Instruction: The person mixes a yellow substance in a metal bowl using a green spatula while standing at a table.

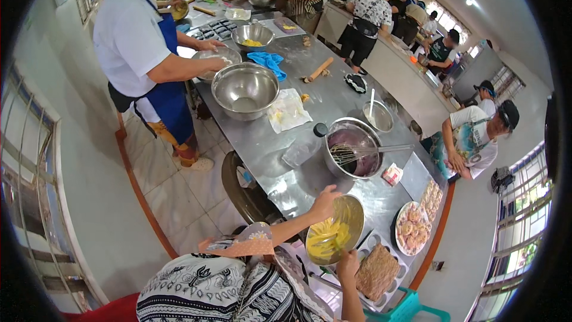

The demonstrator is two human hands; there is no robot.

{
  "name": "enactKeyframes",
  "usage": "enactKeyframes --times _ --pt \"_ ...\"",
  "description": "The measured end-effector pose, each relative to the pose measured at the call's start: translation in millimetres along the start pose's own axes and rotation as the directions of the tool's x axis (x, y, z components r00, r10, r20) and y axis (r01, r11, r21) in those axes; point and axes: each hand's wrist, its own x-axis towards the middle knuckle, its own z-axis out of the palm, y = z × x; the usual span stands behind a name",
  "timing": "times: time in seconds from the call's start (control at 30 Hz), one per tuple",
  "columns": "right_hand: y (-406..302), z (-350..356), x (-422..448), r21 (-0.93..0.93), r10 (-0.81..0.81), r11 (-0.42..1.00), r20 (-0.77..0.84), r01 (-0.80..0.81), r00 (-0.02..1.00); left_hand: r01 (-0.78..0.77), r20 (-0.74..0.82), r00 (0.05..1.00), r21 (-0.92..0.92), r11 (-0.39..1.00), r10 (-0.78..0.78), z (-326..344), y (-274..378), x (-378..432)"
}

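My left hand (325, 205) grips the upper rim of a metal mixing bowl (354, 213), which is tilted toward me. Yellow mixture (328, 238) is smeared over its bottom and sides. My right hand (347, 266) is closed around the handle of a stirring tool at the bowl's lower right rim; its working end is blurred in the mixture. Beside that hand a brown textured slab (377, 273) lies on a muffin tin (367, 245). Beyond my left hand stands a deep metal bowl (334, 161) with purple mixture, a wire whisk (353, 154) resting across it.
A clear bottle (304, 150) lies tilted by the purple-mixture bowl. A plate (397, 235) of round pieces is at right. Along the steel table (250, 152) are a large bowl (245, 87), stained paper (288, 112) and a rolling pin (319, 69). Another person (138, 44) works at its left side.
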Motion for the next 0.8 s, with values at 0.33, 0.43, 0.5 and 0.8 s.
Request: enactKeyframes --times 0.33,0.43,0.5,0.8 --pt "24.2 -6.1 12.6 -0.053 0.129 0.991 0.056 -0.126 0.990 -0.072 0.072 0.995 -0.037 0.997 0.074 6.8 -19.8 16.6" --pt "32.7 -1.8 9.4 -0.070 0.149 0.986 -0.017 -0.150 0.989 -0.172 0.115 0.980 0.060 0.983 0.165 -1.9 -9.8 19.9" --pt "15.9 2.9 -16.2 0.018 0.144 0.989 0.146 -0.148 0.979 -0.130 0.106 0.987 0.099 0.987 0.120 -4.7 -10.2 20.1" --pt "39.5 1.0 13.0 -0.061 0.182 0.981 -0.054 -0.185 0.982 -0.145 0.267 0.955 0.054 0.988 0.125 1.7 21.5 28.7"
